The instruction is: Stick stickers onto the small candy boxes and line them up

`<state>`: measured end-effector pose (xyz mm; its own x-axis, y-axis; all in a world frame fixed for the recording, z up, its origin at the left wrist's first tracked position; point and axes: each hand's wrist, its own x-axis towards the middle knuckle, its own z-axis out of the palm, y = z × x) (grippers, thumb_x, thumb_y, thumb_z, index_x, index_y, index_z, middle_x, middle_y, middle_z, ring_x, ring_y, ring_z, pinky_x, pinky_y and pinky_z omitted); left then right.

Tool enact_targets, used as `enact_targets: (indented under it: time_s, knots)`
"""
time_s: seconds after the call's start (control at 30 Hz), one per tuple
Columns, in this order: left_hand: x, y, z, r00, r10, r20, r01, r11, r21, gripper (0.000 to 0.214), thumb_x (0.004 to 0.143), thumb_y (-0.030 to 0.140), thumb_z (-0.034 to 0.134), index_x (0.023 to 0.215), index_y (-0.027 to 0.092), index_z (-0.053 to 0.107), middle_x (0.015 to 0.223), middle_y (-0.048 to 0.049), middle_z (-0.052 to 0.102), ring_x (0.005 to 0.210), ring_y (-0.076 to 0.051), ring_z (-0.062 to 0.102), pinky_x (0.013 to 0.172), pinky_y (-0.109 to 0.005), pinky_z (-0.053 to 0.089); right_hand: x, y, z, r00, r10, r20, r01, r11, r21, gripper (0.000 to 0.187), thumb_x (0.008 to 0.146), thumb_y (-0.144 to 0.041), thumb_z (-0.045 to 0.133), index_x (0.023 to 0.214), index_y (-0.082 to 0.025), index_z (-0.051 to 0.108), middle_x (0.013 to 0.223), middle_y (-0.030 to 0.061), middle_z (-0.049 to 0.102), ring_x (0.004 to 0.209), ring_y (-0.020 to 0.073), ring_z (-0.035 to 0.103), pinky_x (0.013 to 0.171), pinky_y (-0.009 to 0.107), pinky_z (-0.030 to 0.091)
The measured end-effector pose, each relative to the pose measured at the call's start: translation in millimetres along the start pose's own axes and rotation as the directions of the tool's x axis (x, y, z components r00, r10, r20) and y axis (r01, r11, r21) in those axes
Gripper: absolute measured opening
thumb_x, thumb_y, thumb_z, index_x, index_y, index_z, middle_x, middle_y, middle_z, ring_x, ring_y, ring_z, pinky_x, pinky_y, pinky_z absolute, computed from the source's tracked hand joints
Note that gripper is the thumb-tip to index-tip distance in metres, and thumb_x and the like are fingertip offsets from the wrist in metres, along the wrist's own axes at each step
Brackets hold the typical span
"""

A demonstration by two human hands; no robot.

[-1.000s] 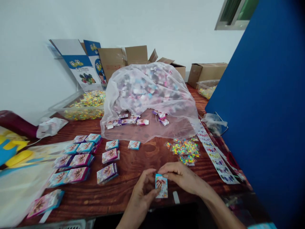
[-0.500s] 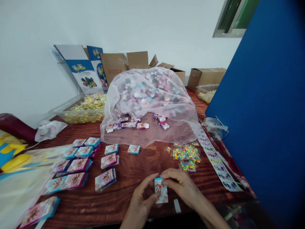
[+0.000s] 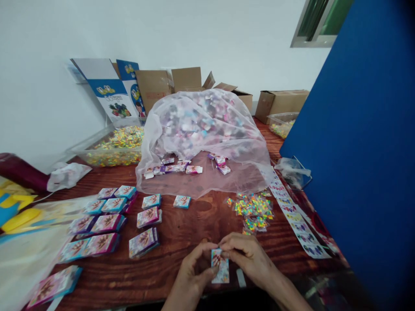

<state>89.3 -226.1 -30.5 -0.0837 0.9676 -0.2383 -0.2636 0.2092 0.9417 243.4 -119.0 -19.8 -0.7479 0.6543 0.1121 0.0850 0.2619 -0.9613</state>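
Observation:
A small light-blue and white printed box (image 3: pixel 221 268) stands between my two hands at the table's front edge. My left hand (image 3: pixel 196 265) grips it from the left, thumb across its printed face. At its upper end, my right hand (image 3: pixel 244 255) pinches the top edge with thumb and forefinger; its fingertips partly hide that end. Just right of the box lies a thin pale strip (image 3: pixel 241 277). Beyond my right hand is a pile of small clear packets of colourful beads (image 3: pixel 254 209). One similar box (image 3: pixel 182 201) lies flat farther back.
Stacked boxes (image 3: pixel 108 223) stand in rows at left. A sheer white net (image 3: pixel 207 129) covers a heap of boxes at the back. A clear bin (image 3: pixel 113 151) holds many packets. Sticker sheets (image 3: pixel 293 216) lie at right beside a blue panel (image 3: pixel 350 142).
Both hands and the box have shifted slightly down toward the table's front edge. My right fingers stay at the box's top end. Nothing else has visibly moved.

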Motion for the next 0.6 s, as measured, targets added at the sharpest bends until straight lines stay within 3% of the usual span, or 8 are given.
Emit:
enact_targets:
  time_s: [0.17,0.37,0.5,0.6]
  knots:
    - [1,0,2.2,0.998,-0.048,-0.050,0.048,0.999,0.000,0.037,0.074,0.036,0.068,0.109,0.026,0.059,0.100,-0.0041,0.061,0.090,-0.020,0.056,0.071,-0.029,0.050,-4,5,4,0.999,0.037,-0.024,-0.037,0.999,-0.019,0.014,0.087,-0.024,0.057,0.090,-0.021,0.070,0.088,0.0032,0.068,0.083,0.0153,0.062,0.076,0.025,0.045]
    - [-2,1,4.1,0.993,-0.112,-0.033,0.110,0.992,-0.055,0.037,0.075,0.036,0.067,0.108,0.023,0.058,0.094,-0.0033,0.059,0.082,-0.018,0.057,0.066,-0.029,0.052,-5,11,7,0.998,0.033,-0.052,-0.028,0.996,0.089,0.012,0.084,-0.026,0.061,0.080,-0.019,0.071,0.085,0.0042,0.067,0.080,0.0154,0.061,0.073,0.025,0.046]
    - [1,2,-0.3,1.000,-0.003,-0.022,0.007,0.986,0.164,0.032,0.080,0.033,0.062,0.110,0.022,0.060,0.101,-0.0049,0.061,0.092,-0.020,0.057,0.079,-0.031,0.050,-5,12,1,0.998,0.064,-0.023,-0.063,0.997,0.044,0.012,0.083,-0.024,0.060,0.080,-0.019,0.070,0.085,0.0035,0.066,0.081,0.0151,0.060,0.075,0.025,0.045]
    - [2,3,-3.7,0.998,0.052,-0.047,-0.032,0.936,0.351,0.038,0.085,0.034,0.054,0.122,0.025,0.055,0.117,-0.0072,0.059,0.106,-0.023,0.056,0.087,-0.034,0.048,-3,17,5,0.974,0.223,-0.034,-0.222,0.974,0.036,0.009,0.080,-0.025,0.062,0.081,-0.018,0.068,0.076,0.0010,0.064,0.071,0.0140,0.059,0.066,0.024,0.047]
